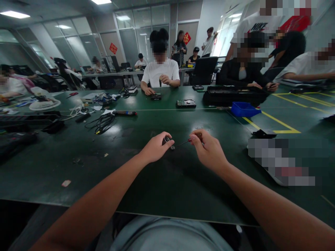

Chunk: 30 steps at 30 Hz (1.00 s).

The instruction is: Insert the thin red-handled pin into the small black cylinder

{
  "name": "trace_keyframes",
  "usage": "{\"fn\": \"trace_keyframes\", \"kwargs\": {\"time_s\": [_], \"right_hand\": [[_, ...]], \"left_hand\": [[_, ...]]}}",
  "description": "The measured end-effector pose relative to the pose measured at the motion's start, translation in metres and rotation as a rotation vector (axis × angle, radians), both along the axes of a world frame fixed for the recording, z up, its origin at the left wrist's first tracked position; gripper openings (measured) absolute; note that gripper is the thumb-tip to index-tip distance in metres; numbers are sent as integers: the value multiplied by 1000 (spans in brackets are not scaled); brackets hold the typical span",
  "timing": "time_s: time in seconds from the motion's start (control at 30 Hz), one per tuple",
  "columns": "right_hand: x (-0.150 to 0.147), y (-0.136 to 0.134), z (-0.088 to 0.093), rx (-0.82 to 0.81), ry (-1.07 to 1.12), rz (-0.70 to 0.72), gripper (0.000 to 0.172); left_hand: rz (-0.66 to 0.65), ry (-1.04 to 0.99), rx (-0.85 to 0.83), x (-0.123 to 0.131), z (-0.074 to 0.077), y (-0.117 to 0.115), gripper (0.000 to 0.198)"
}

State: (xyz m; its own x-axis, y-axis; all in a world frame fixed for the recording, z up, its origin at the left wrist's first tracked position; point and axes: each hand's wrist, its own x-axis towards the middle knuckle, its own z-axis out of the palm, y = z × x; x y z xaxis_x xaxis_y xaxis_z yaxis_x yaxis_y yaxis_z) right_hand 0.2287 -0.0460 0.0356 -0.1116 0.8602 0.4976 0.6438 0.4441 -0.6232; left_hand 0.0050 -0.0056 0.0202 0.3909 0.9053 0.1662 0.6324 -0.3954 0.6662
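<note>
My left hand [157, 146] is closed round a small dark round part [165, 140] with a shiny rim, just above the green table [146, 184]. A small grey metal piece [172, 148] shows right below its fingertips. To the right, my right hand [208, 148] grips a screwdriver [188, 140] by its handle, mostly hidden in the fingers. The thin shaft points left toward the metal piece; whether the tip touches it I cannot tell.
Beyond my hands lies an open hard drive [186, 103]. Black cables [103, 122] and an electric screwdriver [124, 113] are at the left. A blue bin [244, 109] stands at the right. A person [161, 69] works across the table.
</note>
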Motion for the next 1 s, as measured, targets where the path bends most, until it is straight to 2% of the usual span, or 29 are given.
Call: {"fn": "trace_keyframes", "kwargs": {"time_s": [0.13,0.27,0.37,0.47,0.57,0.67,0.87,1.0], "right_hand": [[0,1,-1,1,-4,1,22],[-1,1,-1,6,-10,3,22],[-1,0,0,2,-19,7,21],[-1,-1,2,4,-20,12,21],[0,-1,2,6,-23,22,21],[1,0,0,13,-12,28,20],[2,0,1,-8,-15,29,23],[2,0,1,-7,-14,41,23]], "left_hand": [[-92,289,97,6,-5,-1,30],[-136,514,179,11,-9,-1,34],[-124,593,190,13,-9,-1,34],[-121,578,190,14,-9,1,28],[-110,453,147,11,-9,4,25],[-68,218,59,2,-7,9,25],[156,-150,17,-26,6,21,27],[279,-535,-132,-48,19,29,33]]}}
